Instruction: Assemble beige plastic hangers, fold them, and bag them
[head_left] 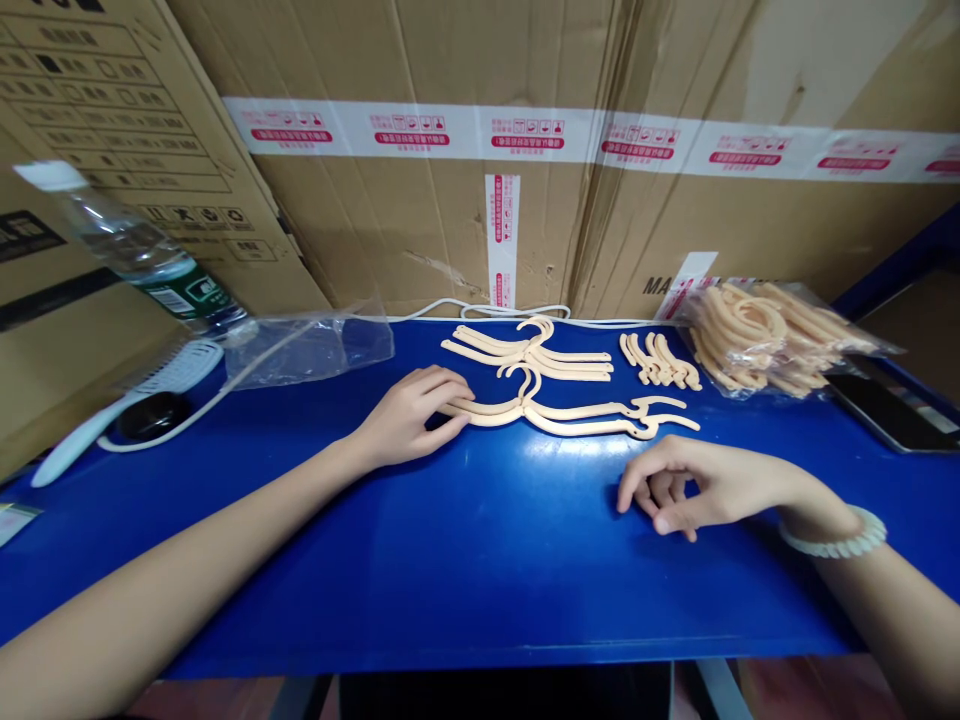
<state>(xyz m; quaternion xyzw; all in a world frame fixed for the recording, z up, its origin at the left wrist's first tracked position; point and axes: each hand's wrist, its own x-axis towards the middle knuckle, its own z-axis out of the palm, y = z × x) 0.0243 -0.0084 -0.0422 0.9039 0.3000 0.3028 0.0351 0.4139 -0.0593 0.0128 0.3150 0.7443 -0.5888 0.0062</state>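
Observation:
My left hand [416,412] rests at the left ends of the two front beige plastic hangers [577,418], its thumb and fingers closed around them. They lie one before the other on the blue table, hooks pointing away from me; short curved pieces [660,412] sit at their right ends. Just behind lie several more folded hanger parts [562,360] with hooks. A row of small wavy beige pieces [658,360] is to the right of those. My right hand [682,490] hovers over the table in front of the hangers' right ends, fingers loosely curled, thumb apart, nothing in it.
A clear bag of beige hanger parts [757,335] and a dark phone [892,410] lie at the right. At the left are a water bottle [150,250], a hairbrush [142,395], a black mouse-like object [154,415] and a plastic bag [315,350]. Cardboard boxes [420,230] stand behind.

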